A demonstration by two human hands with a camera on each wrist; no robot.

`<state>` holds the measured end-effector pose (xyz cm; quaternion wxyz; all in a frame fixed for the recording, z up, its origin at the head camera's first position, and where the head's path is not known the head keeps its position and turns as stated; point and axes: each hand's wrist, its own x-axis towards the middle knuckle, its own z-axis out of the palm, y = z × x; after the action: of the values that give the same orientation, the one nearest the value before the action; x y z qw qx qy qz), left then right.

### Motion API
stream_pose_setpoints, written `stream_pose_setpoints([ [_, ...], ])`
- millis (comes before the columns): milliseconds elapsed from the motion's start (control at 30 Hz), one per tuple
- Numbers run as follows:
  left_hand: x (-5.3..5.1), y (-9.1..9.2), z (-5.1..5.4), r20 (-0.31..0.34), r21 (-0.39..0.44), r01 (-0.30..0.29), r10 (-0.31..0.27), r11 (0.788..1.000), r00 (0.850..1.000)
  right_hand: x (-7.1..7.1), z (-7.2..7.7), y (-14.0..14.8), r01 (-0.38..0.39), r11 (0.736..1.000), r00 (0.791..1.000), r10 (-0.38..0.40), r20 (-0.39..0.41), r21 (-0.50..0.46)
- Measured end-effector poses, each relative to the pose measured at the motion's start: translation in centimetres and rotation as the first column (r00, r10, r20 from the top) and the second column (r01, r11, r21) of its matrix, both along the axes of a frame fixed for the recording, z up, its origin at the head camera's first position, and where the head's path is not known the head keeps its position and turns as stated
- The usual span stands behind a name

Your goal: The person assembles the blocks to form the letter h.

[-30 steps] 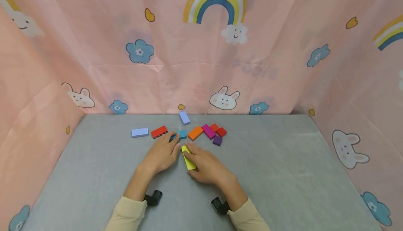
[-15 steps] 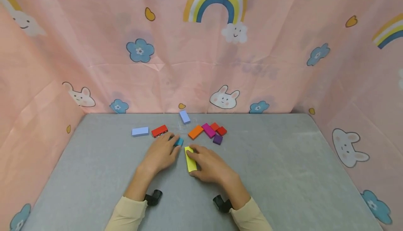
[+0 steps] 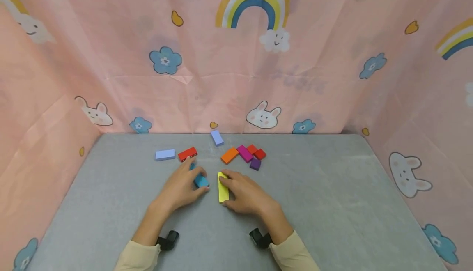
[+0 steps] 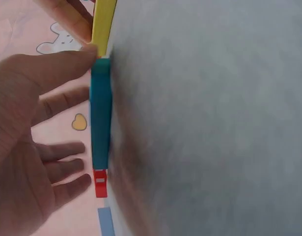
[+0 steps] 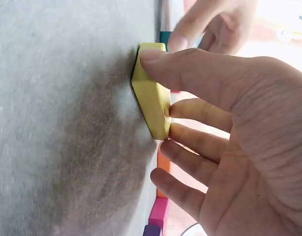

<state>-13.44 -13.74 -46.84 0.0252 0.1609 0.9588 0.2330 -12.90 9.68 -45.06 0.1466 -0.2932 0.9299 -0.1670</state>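
A blue block (image 3: 200, 180) lies on the grey table under my left hand (image 3: 179, 187). My left thumb is at the near end of this block and the fingers reach along its far side, pinching it. Just to the right, my right hand (image 3: 247, 193) grips a yellow block (image 3: 223, 189) lengthwise, with the thumb (image 5: 153, 54) pressed on its near end and fingers at its other side. A narrow gap separates the two blocks in the head view. Behind the left fingertips sits a red block (image 3: 187, 153) with holes or marks along its side.
Light blue blocks lie at the left (image 3: 164, 155) and at the back (image 3: 216, 138). Right of centre, an orange block (image 3: 230, 155), a magenta block (image 3: 245, 153), a purple block (image 3: 255, 164) and two red pieces (image 3: 260, 154) cluster together. A pink patterned curtain (image 3: 229, 90) surrounds the table.
My left hand has drawn the blue block toward me and left, away from the orange block, turning it. The right hand has shifted the yellow block slightly right and straightened it.
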Motion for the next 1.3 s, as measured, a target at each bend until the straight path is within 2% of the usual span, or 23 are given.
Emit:
stream_pose_setpoints([
  [200,0.8,-0.3,0.5,-0.009,-0.071,-0.026,0.026,0.997,1.000,0.0,0.1,0.1,0.019,1.000,1.000,-0.019,-0.020,-0.013],
  [467,2.2,-0.5,0.5,-0.078,-0.127,0.032,-0.042,0.991,0.996,0.2,-0.2,0.1,0.003,1.000,1.000,-0.004,-0.025,-0.015],
  [600,3.2,-1.0,0.4,-0.077,-0.144,0.074,-0.086,0.987,0.993,0.1,-0.4,0.1,0.010,1.000,1.000,-0.011,-0.028,-0.028],
  [900,6.6,-1.8,0.9,-0.005,-0.134,0.109,-0.110,0.985,0.994,-0.1,-0.8,0.2,0.036,0.993,0.999,-0.040,-0.031,-0.110],
  [1167,10.1,-2.0,1.2,-0.019,-0.151,0.232,-0.238,0.961,0.971,-0.7,-1.0,0.3,0.031,0.988,0.998,-0.040,-0.055,-0.150],
  [1300,11.5,-2.0,1.4,0.006,-0.159,0.271,-0.273,0.949,0.962,-0.7,-1.0,0.6,0.045,0.987,0.998,-0.051,-0.042,-0.152],
])
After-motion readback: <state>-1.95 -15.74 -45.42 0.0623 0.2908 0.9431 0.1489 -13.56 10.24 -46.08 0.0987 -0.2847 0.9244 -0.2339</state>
